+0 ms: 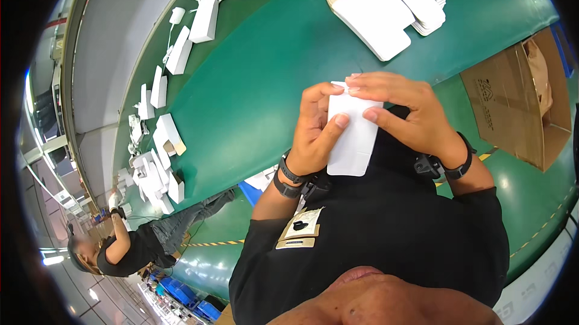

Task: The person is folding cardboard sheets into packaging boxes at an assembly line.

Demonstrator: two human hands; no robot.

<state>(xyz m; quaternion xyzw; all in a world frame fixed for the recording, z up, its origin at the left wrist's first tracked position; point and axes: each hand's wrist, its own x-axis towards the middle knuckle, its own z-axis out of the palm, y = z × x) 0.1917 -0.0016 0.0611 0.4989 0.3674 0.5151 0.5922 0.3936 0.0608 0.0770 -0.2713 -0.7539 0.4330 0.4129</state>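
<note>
A small white cardboard box (351, 144) is held between my two hands, close in front of my body at the table's near edge. My left hand (316, 124) grips its left side, with the thumb lying on the front face. Across the top end rest the fingers of my right hand (401, 103), its thumb on the right edge of the face. The lower end shows a flap reaching down. Whatever is inside the box is hidden. Beyond my hands, a stack of flat white cartons (380, 14) with brown inner sides lies on the green table (253, 83).
Along the far side stand several white boxes (205, 17) with white corded adapters (177, 15). More white boxes (154, 177) are heaped at the left, near another person (129, 240). A large open brown carton (506, 105) stands at the right, below the table edge.
</note>
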